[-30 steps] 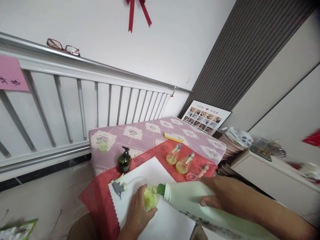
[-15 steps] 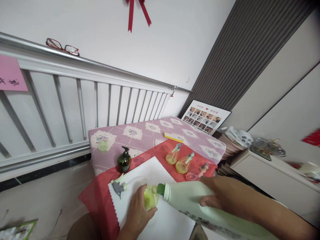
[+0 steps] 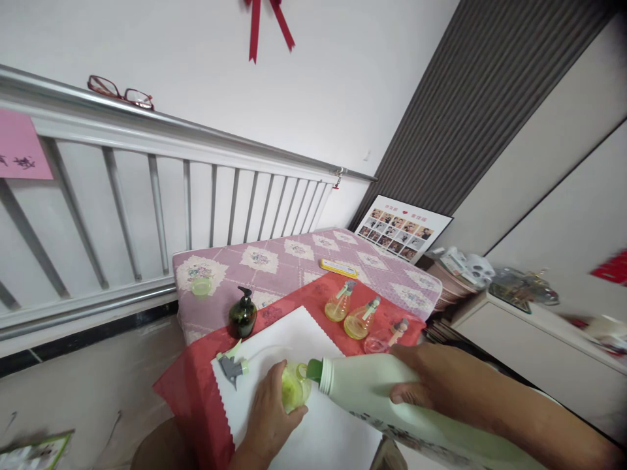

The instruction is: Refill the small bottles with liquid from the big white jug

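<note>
See small yellow-green bottle (image 3: 296, 386) low in mid-view, above white sheet (image 3: 318, 336), immediately right of left palm, tucked between fingers and thumb. Read left hand (image 3: 275, 408) as half-curled, gripping that bottle round its body. Note large pale-green bottle (image 3: 362, 385) tipped nearly flat from the right, green spout (image 3: 315, 371) at small bottle's mouth; cannot tell whether touching. Read right hand (image 3: 424, 375) as curved over large bottle's upper side, thumb against its flank, holding it. Find grey spray head (image 3: 231, 369) lying on sheet, left of left hand. Farther out, log dark pump bottle (image 3: 243, 316) at edge of red cloth (image 3: 193, 378); two yellow spray bottles (image 3: 357, 326) and pink spray bottle (image 3: 378, 342) in a row on cloth. Beyond, mark yellow-edged case (image 3: 339, 268) on floral mattress (image 3: 228, 261).
</note>
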### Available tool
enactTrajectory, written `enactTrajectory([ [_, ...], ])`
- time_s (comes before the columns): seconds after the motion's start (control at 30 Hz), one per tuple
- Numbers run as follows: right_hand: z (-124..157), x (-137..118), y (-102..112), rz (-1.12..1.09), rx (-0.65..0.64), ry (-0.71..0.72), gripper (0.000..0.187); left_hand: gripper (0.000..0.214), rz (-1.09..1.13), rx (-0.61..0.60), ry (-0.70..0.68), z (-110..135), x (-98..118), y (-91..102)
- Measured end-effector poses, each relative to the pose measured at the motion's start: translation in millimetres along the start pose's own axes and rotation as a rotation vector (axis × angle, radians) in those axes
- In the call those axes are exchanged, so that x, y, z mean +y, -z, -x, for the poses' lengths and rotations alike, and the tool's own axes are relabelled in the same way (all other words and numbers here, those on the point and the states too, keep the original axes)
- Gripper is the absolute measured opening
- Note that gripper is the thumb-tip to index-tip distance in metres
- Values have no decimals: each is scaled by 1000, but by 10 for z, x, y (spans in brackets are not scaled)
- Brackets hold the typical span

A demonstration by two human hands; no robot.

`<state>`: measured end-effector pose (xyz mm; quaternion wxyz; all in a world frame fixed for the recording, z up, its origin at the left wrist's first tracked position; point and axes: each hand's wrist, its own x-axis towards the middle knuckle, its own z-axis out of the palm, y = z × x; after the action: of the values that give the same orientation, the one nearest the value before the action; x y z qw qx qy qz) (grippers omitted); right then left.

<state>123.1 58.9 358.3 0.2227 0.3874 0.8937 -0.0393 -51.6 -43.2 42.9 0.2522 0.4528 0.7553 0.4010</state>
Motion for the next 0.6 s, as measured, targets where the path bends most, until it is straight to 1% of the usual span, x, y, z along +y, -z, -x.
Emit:
enactTrajectory([
  [0.23,-39,27,-26,0,6,-3,35,86,21,1,-14,1,0,6],
  [0.33,-47,21,-19,3,-4,0,37,87,7,9,-7,2,-11,-5],
  [0.6,-30,-9,4,1,1,-3,36,87,22,-6,-2,6,-15,-2],
])
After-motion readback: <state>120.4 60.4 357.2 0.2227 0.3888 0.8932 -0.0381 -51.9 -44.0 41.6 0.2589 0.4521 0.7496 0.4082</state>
